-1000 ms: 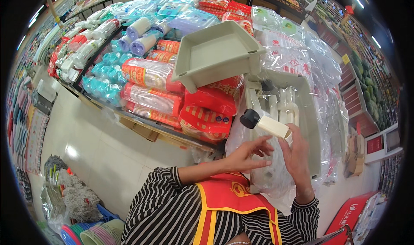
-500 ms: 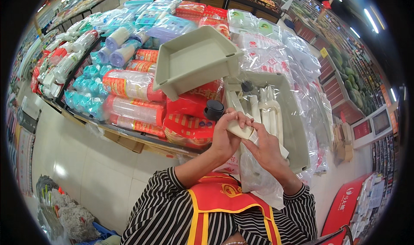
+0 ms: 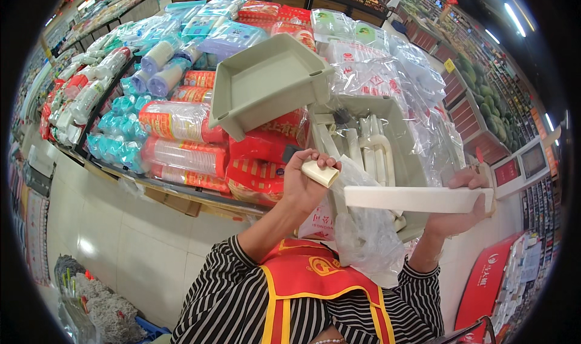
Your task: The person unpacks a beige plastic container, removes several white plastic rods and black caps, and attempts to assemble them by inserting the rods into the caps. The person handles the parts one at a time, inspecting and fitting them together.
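Observation:
My left hand is closed around a short cream hollow tube, its open end facing right. A black part sticks out beyond my fingers on the other side. Off to the right, my right hand grips the far end of a long white plastic bar, held level and apart from the tube. Below the bar hangs a crumpled clear plastic bag. Behind it, a grey-green bin holds white tubular parts and a black piece.
A second grey-green tray rests tilted on red packages. Wrapped cup stacks lie on the left of the display, with clear-wrapped bags at the back right. Mop heads stand at the lower left.
My hands, together on the cream piece before, are now apart. The right hand has moved right with the long white bar; the left has tilted the tube and black part.

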Tool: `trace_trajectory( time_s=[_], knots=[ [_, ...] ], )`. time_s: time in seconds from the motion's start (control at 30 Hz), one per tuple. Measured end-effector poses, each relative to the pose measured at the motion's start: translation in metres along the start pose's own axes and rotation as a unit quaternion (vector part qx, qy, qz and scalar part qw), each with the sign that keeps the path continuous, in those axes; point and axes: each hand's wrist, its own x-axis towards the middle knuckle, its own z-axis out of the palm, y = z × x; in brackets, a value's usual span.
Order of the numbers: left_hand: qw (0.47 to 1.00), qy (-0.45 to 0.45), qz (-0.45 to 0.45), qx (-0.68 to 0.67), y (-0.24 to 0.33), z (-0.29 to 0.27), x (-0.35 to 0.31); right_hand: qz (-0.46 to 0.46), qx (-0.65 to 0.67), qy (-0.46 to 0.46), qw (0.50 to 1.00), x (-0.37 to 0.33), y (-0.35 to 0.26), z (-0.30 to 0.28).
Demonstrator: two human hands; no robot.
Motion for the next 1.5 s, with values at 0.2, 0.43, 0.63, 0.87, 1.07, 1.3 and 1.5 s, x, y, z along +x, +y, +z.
trace_trajectory(
  time_s=[0.2,0.43,0.63,0.87,1.07,1.3,1.5],
  knots=[
    [0.999,-0.006,-0.027,-0.028,-0.005,0.000,-0.002,0.104,0.041,0.149,0.983,-0.006,0.013,-0.023],
    [0.999,-0.042,0.012,0.010,-0.001,0.007,-0.009,0.278,-0.012,0.273,0.921,-0.032,0.052,-0.036],
    [0.997,-0.059,0.022,0.050,-0.008,0.014,-0.013,0.377,0.011,0.247,0.892,-0.057,0.081,-0.066],
    [0.988,-0.019,0.033,0.147,-0.008,0.000,-0.020,0.299,-0.006,0.308,0.903,-0.052,0.075,-0.100],
    [0.938,0.009,-0.041,0.343,-0.033,-0.013,-0.019,0.248,-0.019,0.288,0.925,-0.066,0.073,-0.141],
    [0.692,-0.099,-0.076,0.711,-0.057,-0.033,-0.009,0.272,-0.105,0.199,0.936,-0.075,0.074,-0.141],
    [0.433,-0.220,-0.029,0.874,-0.076,-0.034,-0.001,0.274,-0.145,0.156,0.938,-0.082,0.085,-0.163]
  ],
)
